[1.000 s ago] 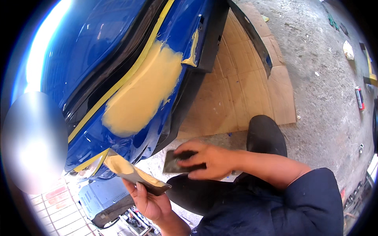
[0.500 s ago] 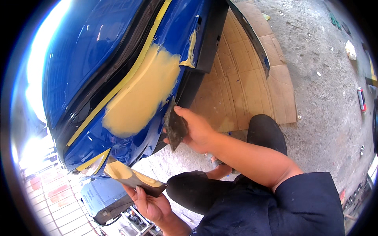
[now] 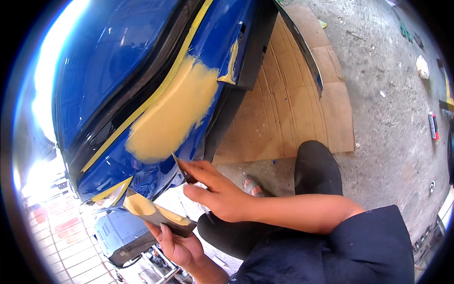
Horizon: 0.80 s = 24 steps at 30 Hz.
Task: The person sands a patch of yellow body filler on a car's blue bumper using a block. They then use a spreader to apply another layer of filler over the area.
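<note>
My left hand (image 3: 177,248) grips a dark plate (image 3: 176,226) smeared with yellow putty, below the blue vehicle panel (image 3: 101,182). My right hand (image 3: 213,191) holds a thin dark spreader (image 3: 184,173), its tip at or close to the bottom of a broad pale-yellow putty patch (image 3: 170,106) on the panel; whether it touches is unclear. Yellow masking tape (image 3: 127,123) runs along the black trim beside the patch, and a smaller strip of putty (image 3: 230,66) sits higher up at the panel's right.
Cardboard (image 3: 288,123) lies on the concrete floor (image 3: 383,118) beside the panel, near my knees and sandalled foot. A red-and-silver can (image 3: 433,127) and white scrap (image 3: 422,66) lie at the right. A grey plastic case (image 3: 120,234) sits at lower left, by tiled paving.
My right hand rose with the spreader toward the putty patch, then turned and moved slightly down and left, tipping the spreader's tip toward the patch. My left hand stays nearly in place.
</note>
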Available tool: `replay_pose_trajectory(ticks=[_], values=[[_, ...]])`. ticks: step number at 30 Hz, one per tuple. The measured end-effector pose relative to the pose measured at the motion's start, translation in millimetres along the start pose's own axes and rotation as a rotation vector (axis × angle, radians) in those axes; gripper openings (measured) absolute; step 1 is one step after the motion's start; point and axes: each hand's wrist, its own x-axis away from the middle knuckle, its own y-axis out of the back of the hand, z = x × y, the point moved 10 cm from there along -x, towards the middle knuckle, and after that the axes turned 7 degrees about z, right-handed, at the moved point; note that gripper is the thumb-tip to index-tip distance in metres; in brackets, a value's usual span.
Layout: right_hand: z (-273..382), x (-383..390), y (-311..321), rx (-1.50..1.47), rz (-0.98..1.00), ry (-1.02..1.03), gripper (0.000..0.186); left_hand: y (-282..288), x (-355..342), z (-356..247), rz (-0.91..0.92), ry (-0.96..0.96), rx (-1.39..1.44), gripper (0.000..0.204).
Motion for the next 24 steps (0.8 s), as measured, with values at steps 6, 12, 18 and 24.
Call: replay_pose_trajectory(ticks=[6, 12, 18, 24], values=[[57, 43, -20, 0.157, 0.491, 0.387, 0.044, -1, 3, 18, -0.022, 0.079, -0.017, 0.050], [1, 51, 17, 0.702, 0.406, 0.109, 0.044, -14, -3, 11, -0.025, 0.068, 0.208, 0.047], [-1, 53, 18, -0.518, 0.270, -0.471, 0.047, -4, 16, 41, -0.138, 0.386, 0.391, 0.046], [-20, 46, -16, -0.415, 0.400, -0.595, 0.042, -14, 32, 54, -0.117, 0.512, 0.442, 0.046]])
